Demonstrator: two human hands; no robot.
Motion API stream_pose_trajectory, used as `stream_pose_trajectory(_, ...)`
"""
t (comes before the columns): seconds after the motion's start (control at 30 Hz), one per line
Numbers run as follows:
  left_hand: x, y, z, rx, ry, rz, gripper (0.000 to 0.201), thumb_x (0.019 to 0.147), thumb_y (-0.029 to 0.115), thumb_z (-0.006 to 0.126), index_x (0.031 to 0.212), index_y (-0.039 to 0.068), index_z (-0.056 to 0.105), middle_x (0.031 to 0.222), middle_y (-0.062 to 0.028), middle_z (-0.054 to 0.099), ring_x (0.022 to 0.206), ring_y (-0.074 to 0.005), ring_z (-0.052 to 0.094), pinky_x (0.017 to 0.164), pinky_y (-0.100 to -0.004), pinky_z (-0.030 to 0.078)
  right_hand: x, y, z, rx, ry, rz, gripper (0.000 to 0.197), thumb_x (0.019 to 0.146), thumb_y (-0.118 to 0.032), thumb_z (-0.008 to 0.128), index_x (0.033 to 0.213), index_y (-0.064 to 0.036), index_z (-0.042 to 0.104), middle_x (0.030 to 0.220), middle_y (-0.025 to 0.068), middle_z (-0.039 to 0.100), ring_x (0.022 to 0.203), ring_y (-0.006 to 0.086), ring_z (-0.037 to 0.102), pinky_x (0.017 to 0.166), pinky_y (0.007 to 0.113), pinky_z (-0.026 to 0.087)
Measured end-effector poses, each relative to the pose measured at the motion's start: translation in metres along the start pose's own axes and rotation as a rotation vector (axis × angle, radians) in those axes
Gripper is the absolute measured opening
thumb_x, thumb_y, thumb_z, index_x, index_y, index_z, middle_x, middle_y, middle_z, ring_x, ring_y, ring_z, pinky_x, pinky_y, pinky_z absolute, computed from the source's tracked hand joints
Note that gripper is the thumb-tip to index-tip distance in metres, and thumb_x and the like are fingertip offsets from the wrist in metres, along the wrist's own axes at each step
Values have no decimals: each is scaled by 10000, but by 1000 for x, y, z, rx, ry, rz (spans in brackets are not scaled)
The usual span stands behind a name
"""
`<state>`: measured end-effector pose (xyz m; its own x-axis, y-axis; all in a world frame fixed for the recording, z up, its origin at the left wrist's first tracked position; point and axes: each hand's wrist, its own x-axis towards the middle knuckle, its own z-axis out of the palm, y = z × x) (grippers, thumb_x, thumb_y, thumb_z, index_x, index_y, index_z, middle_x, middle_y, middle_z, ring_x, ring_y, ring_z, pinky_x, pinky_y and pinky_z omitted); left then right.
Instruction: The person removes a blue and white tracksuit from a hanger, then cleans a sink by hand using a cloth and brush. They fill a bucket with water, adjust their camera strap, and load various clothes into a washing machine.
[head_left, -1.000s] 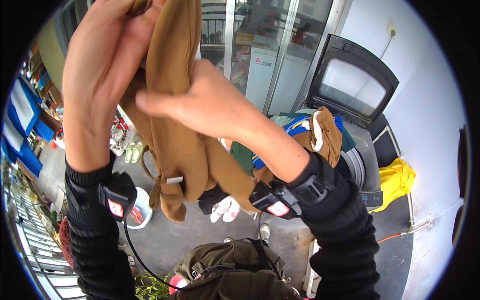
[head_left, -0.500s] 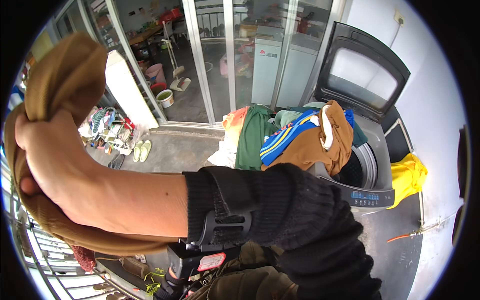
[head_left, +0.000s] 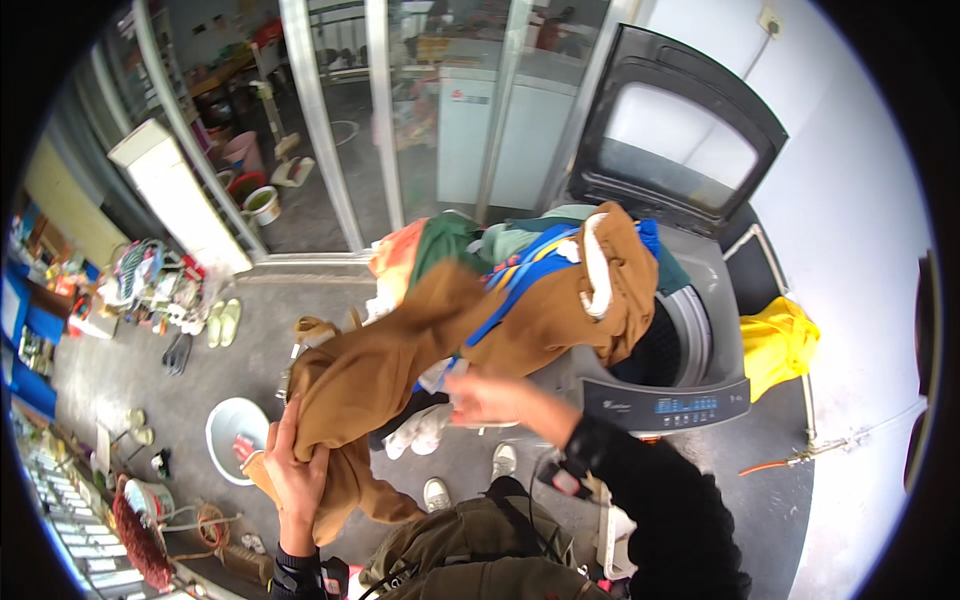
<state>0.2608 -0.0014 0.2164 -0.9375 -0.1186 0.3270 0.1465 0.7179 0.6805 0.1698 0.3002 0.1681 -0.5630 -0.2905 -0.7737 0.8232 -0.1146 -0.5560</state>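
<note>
My left hand (head_left: 297, 470) grips a brown garment (head_left: 355, 385) with its fingers wrapped round the cloth. The garment hangs in folds in front of me, and its far part is smeared by motion. My right hand (head_left: 500, 400) is to the right of it, below the laundry pile; its fingers are too blurred to show their shape. Beyond it, another brown garment with a white trim (head_left: 625, 275) lies over the opening of a grey top-loading washing machine (head_left: 660, 405), along with blue striped clothing (head_left: 535, 275) and green clothing (head_left: 445, 240).
The washing machine's lid (head_left: 680, 130) stands raised against the wall. Yellow cloth (head_left: 780, 345) hangs at its right side. A pale basin (head_left: 235, 440) sits on the floor at left, with green slippers (head_left: 224, 322) farther off. Glass doors (head_left: 380, 110) close off the back.
My right arm, stretched across to the left with the brown cloth raised, has swung back right and down. The brown garment is lower, and my left hand now shows gripping it.
</note>
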Motion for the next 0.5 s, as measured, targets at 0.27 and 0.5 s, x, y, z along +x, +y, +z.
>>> stream_pose_trajectory(0.27,28,-61,235,399,-455,-35,773,708,226,737,1428,203,458,1134,-180,567,1075,-384,550,885,-498,462,-92,-3,-171,-573,575,-792,432,904,-148,686,1289,-21,536,1059,48,641,942,120,614,791,256,509)
stream_pose_trajectory(0.5,-24,-128,315,616,-831,-71,742,706,369,767,1369,163,505,1417,-199,414,1307,-395,372,1107,-545,218,-45,-64,-205,-1006,1277,-1037,693,827,-204,723,1432,-107,401,1226,223,538,1105,358,551,937,428,452)
